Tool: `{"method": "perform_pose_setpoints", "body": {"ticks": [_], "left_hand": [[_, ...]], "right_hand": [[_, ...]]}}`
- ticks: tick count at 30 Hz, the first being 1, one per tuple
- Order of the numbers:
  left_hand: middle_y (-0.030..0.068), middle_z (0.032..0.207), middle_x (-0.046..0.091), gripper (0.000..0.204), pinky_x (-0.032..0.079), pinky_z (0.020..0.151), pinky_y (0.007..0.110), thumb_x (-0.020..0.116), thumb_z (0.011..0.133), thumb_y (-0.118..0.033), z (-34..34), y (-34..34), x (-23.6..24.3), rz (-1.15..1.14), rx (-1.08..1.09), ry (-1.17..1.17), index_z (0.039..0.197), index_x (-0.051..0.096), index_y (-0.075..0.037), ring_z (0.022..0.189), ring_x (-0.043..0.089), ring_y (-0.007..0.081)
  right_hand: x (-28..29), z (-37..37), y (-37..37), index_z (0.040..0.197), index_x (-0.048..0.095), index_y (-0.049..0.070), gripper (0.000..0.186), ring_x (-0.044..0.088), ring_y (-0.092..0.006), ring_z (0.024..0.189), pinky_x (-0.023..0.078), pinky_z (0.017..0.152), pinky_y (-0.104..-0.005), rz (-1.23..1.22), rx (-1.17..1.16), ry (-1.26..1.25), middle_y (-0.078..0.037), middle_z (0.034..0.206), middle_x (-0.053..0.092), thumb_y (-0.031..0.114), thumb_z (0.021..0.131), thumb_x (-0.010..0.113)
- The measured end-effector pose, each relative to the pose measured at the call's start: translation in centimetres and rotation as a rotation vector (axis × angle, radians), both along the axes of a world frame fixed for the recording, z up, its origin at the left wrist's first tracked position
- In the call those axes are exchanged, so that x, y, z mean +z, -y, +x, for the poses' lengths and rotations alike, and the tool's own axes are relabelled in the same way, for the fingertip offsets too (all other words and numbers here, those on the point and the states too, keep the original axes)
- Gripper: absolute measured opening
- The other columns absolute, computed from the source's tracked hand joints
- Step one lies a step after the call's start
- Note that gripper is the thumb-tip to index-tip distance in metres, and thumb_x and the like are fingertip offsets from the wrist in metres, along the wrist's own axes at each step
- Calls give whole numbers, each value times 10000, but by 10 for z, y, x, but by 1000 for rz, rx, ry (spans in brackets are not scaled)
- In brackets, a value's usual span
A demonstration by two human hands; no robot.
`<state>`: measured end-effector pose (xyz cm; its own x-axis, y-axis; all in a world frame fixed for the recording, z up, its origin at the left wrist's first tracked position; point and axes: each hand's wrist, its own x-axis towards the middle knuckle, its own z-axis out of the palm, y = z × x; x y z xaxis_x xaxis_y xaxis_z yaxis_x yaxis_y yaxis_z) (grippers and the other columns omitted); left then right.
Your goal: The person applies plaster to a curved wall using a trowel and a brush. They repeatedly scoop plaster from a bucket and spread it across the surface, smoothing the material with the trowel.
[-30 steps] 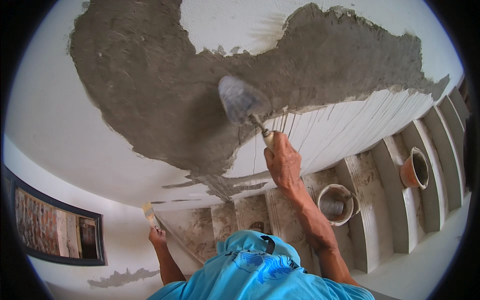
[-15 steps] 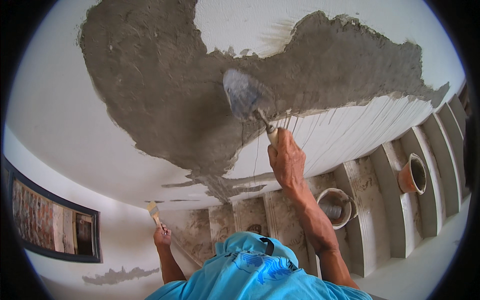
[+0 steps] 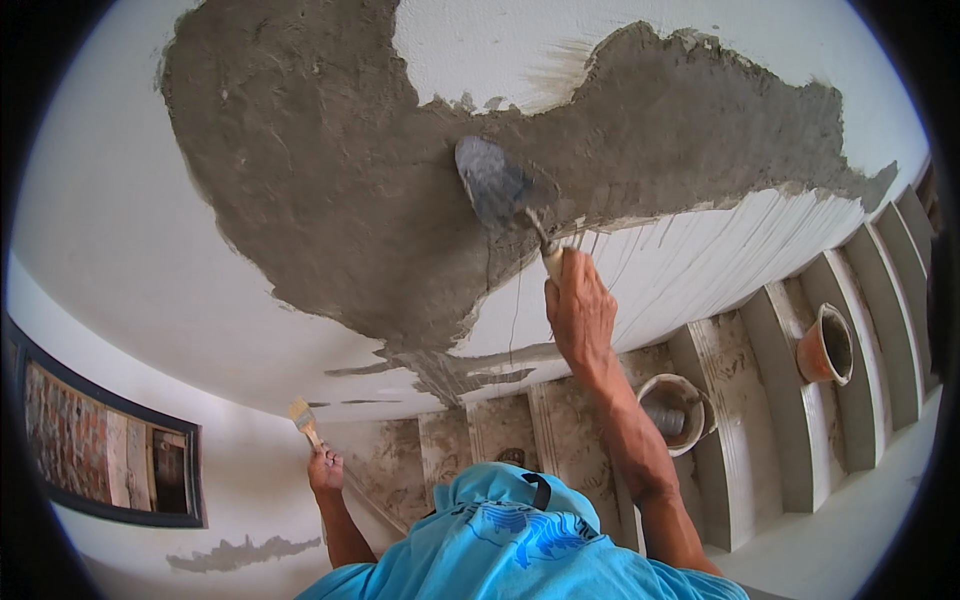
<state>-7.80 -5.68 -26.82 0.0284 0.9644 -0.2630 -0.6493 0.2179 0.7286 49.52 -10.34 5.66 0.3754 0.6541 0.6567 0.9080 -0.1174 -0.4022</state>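
Note:
My right hand is closed round the pale handle of a trowel. The trowel's grey blade lies against a wide patch of wet grey plaster on the white wall, near the middle of the patch where it narrows. Low on the left, my left hand grips the wooden handle of a flat paintbrush, its pale bristles pointing up and away from the plaster. Ragged edges border the patch, and thin grey drips run down the white wall below its right part.
Stained steps climb to the right along the wall. A bucket with something grey inside stands on one step, and an orange-brown bucket sits higher up. At the left is a dark-framed opening showing brickwork.
My right hand and the trowel have shifted slightly right and a little down across the plaster. My left hand with the paintbrush has barely moved.

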Motion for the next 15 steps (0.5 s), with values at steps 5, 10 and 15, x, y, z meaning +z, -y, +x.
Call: {"method": "perform_pose_setpoints", "body": {"ticks": [5,10,15], "left_hand": [[-63,805,487,108,364,618,265,588,999,-235,18,-6,33,-103,152,-191,1059,555,-150,651,400,73],[-84,717,394,179,289,535,238,555,1023,-323,33,-5,76,-48,354,-277,999,517,-150,587,330,59],[-85,671,329,214,233,472,220,543,1025,-348,56,-18,126,111,494,-323,1025,515,-136,535,282,39]], "right_hand": [[-17,21,6,1093,479,41,288,661,-379,857,523,681,-472,-118,-99,-11,-171,973,627,48,851,636],[-9,13,27,1055,485,48,265,663,-360,842,544,674,-466,-126,-27,-39,-156,945,600,70,842,641],[4,9,3,1030,486,55,232,647,-361,828,534,675,-476,-65,3,8,-144,926,593,76,849,629]]}}
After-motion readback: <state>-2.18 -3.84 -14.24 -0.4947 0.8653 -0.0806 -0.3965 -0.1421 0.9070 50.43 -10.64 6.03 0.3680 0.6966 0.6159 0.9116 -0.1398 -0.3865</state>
